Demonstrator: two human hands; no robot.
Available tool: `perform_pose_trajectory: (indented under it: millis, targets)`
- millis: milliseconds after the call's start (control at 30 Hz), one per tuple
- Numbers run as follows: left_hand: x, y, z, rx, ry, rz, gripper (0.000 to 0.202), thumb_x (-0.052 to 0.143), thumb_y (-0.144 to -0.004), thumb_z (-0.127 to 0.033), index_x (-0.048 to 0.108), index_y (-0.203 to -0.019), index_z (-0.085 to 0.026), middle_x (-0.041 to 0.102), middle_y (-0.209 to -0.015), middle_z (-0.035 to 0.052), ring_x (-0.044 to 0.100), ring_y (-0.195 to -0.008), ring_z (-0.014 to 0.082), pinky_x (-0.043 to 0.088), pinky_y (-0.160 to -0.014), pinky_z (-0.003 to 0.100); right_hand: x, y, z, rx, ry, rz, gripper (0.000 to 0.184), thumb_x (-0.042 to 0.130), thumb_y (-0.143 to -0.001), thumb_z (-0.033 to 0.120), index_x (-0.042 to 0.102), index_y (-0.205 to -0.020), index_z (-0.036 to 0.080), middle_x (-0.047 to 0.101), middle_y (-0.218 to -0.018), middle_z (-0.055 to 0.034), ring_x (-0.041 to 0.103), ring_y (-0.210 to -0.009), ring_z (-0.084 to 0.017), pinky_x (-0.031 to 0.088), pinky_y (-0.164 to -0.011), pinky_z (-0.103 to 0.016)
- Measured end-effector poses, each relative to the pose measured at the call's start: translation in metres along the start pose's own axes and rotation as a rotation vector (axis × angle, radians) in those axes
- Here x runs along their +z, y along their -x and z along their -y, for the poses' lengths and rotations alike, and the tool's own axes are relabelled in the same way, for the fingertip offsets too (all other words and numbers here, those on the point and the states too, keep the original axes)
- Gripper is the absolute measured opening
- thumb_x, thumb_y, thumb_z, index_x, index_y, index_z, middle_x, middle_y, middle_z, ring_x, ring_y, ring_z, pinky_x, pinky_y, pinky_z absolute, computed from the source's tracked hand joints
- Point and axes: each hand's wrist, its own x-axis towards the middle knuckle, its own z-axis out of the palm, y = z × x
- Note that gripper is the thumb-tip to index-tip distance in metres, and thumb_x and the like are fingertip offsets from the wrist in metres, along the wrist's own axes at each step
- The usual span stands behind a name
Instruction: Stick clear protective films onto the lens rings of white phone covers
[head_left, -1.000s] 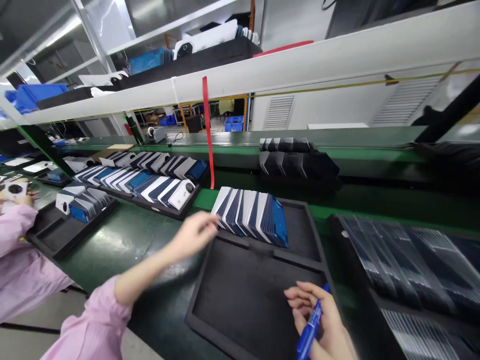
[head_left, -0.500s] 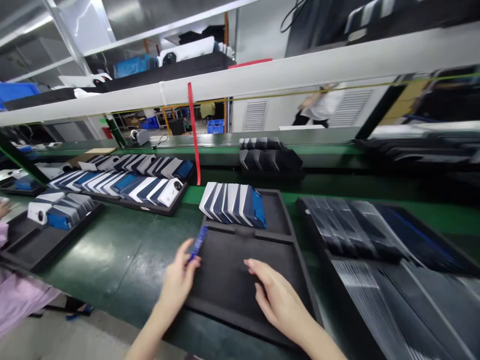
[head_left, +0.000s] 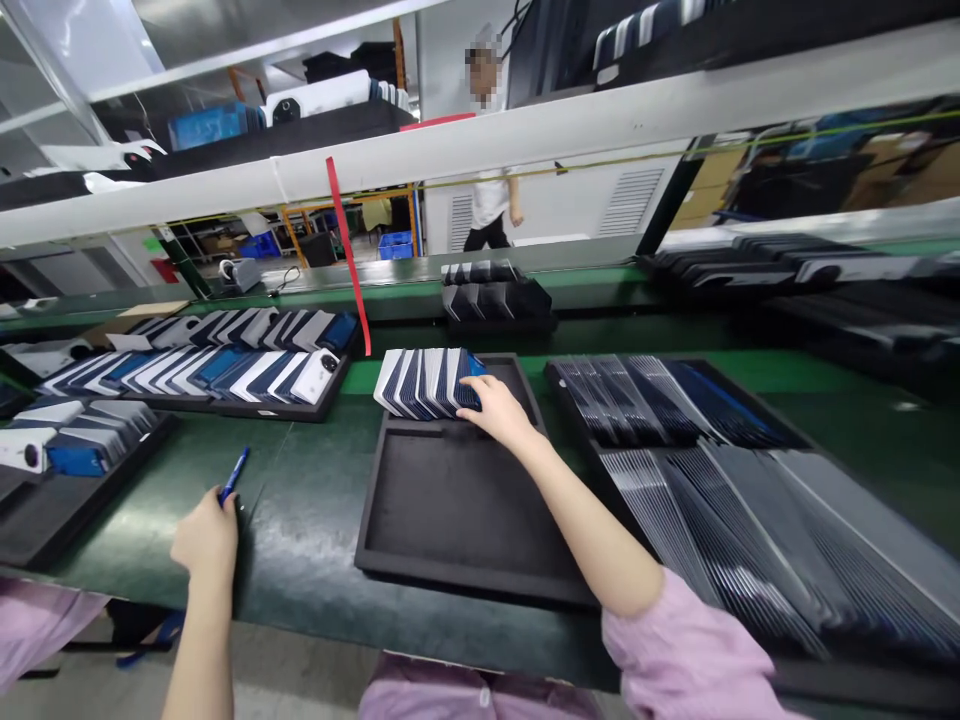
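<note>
A blue pen (head_left: 235,474) is in my left hand (head_left: 208,535), whose fingers are closed round it above the green bench. My right hand (head_left: 495,408) reaches to the right end of a row of white and dark blue phone back covers (head_left: 424,383). Its thumb and fingers are bent over the end covers, close to a blue one (head_left: 477,368); the exact contact is partly hidden. The row leans in the far compartment of a black tray (head_left: 450,580), and the near compartment has a bare black floor.
On the right, another black tray (head_left: 551,372) is packed with dark glossy panels (head_left: 690,520). Filled cover trays (head_left: 270,408) stand at the left. A red strap (head_left: 349,255) hangs from the white shelf beam (head_left: 300,180). A person (head_left: 491,205) is beyond the bench.
My left hand has moved left with the pen, away from the tray. My right hand has gone forward from above the near compartment to the covers. The view has shifted right.
</note>
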Motion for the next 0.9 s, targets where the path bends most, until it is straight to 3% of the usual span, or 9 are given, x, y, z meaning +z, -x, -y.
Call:
perform_pose_trajectory:
  millis: [100,200,467,900]
  targets:
    - [0.009,0.005,0.004,0.08,0.04,-0.041,0.05,0.038,-0.096,-0.041,0.062,-0.126,-0.01,0.069,-0.115,0.0204,0.066,-0.102,0.0374,0.053,-0.077,0.044,0.017,-0.018,-0.022,-0.026,-0.005,0.0,0.042,0.082,-0.072,0.021,0.068,-0.111,0.024,0.062,-0.113,-0.01,0.061,-0.108,-0.03,0.053,-0.091,-0.043]
    - [0.015,0.009,0.008,0.142,0.087,-0.081,0.05,0.038,-0.096,-0.038,0.06,-0.127,-0.005,0.066,-0.122,0.0211,0.062,-0.11,0.036,0.051,-0.09,0.044,0.022,-0.016,-0.036,-0.074,-0.021,-0.017,0.039,0.08,-0.076,0.028,0.069,-0.114,0.025,0.062,-0.115,-0.0088,0.062,-0.107,-0.029,0.053,-0.093,-0.042]
    - [0.022,0.015,0.009,0.196,0.248,-0.283,0.053,0.034,-0.093,-0.043,0.06,-0.124,-0.008,0.057,-0.133,0.0206,0.056,-0.121,0.0356,0.047,-0.099,0.047,0.026,-0.009,-0.044,-0.136,-0.046,-0.077,0.031,0.067,-0.086,0.034,0.07,-0.115,0.024,0.065,-0.117,-0.0106,0.063,-0.109,-0.03,0.052,-0.097,-0.045]
    - [0.024,0.01,0.011,0.216,0.305,-0.229,0.049,0.037,-0.09,-0.04,0.06,-0.121,-0.01,0.057,-0.128,0.02,0.054,-0.124,0.0342,0.045,-0.104,0.047,0.032,-0.007,-0.039,-0.082,0.002,-0.139,0.032,0.067,-0.084,0.03,0.069,-0.115,0.021,0.067,-0.117,-0.0109,0.063,-0.106,-0.03,0.055,-0.091,-0.043]
